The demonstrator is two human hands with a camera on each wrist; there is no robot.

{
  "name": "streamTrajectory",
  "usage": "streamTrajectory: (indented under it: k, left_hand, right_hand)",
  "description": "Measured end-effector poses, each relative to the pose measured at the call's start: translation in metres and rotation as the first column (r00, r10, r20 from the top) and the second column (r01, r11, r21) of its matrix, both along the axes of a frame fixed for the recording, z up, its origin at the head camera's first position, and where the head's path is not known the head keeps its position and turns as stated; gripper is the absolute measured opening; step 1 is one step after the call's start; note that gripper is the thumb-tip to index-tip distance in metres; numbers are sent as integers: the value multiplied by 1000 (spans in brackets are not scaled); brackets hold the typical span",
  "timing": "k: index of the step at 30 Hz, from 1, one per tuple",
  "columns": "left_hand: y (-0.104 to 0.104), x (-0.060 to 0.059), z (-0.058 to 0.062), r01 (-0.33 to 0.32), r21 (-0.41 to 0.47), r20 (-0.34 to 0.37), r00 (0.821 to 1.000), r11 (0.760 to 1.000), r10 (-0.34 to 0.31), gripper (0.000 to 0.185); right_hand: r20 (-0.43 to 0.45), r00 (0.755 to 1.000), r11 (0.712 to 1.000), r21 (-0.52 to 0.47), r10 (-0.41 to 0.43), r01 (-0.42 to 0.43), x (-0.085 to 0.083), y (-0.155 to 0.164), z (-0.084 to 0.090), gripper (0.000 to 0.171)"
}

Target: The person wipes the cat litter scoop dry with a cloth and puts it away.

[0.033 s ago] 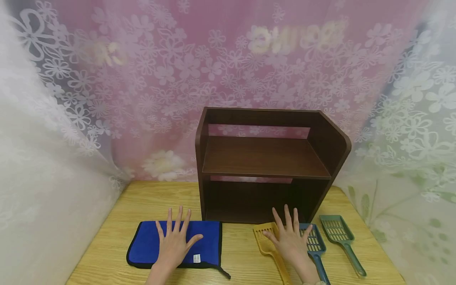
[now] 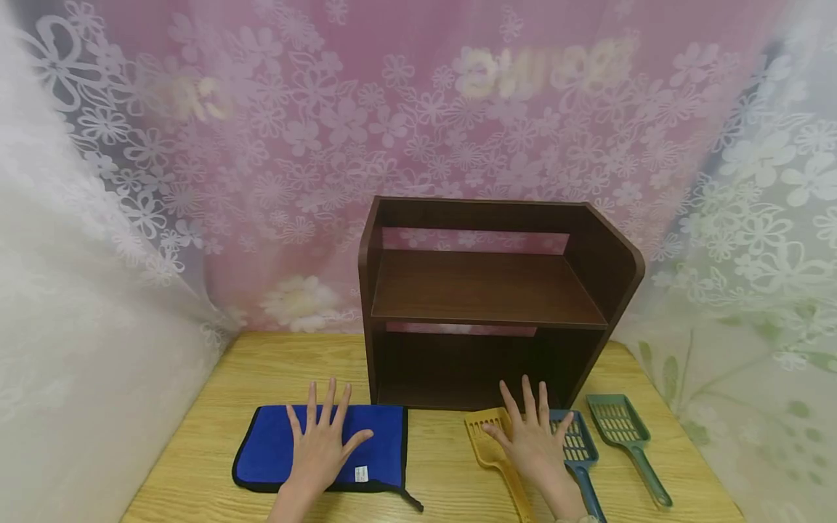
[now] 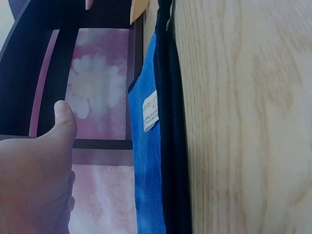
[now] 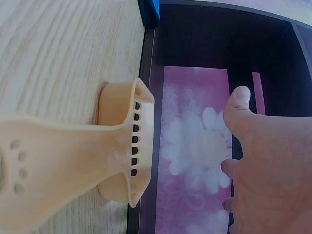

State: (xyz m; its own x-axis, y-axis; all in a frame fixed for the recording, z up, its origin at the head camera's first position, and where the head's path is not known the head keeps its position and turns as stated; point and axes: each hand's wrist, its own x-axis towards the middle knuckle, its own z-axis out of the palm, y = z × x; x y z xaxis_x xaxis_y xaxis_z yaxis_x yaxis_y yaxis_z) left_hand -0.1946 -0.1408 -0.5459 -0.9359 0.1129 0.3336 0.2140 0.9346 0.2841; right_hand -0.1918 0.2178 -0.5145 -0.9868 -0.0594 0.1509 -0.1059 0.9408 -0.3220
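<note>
My left hand (image 2: 323,443) lies flat, fingers spread, on a blue cloth (image 2: 268,454) with black edging and a small white label (image 3: 150,117); the left wrist view shows the thumb (image 3: 64,117) beside the cloth's edge (image 3: 146,161). My right hand (image 2: 532,436) rests flat on the table between a yellow slotted scoop (image 2: 489,443) and a blue slotted scoop (image 2: 578,450), overlapping both. In the right wrist view the yellow scoop (image 4: 73,161) lies close by, next to the straight thumb (image 4: 239,109).
A dark brown two-level shelf (image 2: 487,290), with nothing on it, stands just behind both hands. A green scoop (image 2: 624,432) lies at the right near the table's edge. The wooden table (image 2: 196,479) is bounded by flowered curtains (image 2: 261,145) behind and at both sides.
</note>
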Motion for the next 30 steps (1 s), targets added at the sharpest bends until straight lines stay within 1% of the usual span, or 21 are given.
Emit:
streamTrajectory:
  k: [6, 8, 15, 19, 21, 23, 26, 28, 30]
  left_hand:
    - [2, -1, 0, 4, -6, -22, 1000, 1000, -4, 88]
    - [2, -2, 1, 0, -21, -31, 1000, 1000, 0, 88]
    - [2, -5, 3, -4, -50, -34, 999, 999, 2, 88]
    - [1, -7, 3, -9, -61, -65, 998, 998, 5, 88]
    - [-1, -8, 3, 0, -44, -81, 997, 999, -3, 88]
    - [-2, -9, 3, 17, -22, -77, 997, 1000, -19, 88]
    - [-5, -11, 6, 68, 37, -65, 996, 997, -66, 86]
    - [-7, -14, 9, 109, 93, -52, 993, 990, -104, 83]
    - [-9, -17, 13, 145, 151, -44, 989, 978, -140, 80]
  right_hand:
    - [4, 1000, 1000, 10, -2, 2, 0, 3, -1, 84]
    - [0, 1000, 1000, 12, 1, -1, -1, 4, -2, 84]
    - [-77, 997, 1000, -21, 1, -3, 0, 8, -2, 83]
    - [-88, 996, 999, -41, 6, -10, -3, 11, -3, 83]
    - [-101, 995, 999, -50, 6, -11, -4, 12, -3, 83]
    - [-132, 991, 997, -68, 13, -22, -5, 13, -3, 83]
    - [-177, 983, 992, -108, 41, -61, -8, 14, -3, 83]
    - [-203, 977, 983, -158, 64, -98, -10, 14, 0, 81]
    - [-200, 976, 969, -215, 81, -125, -11, 14, 5, 77]
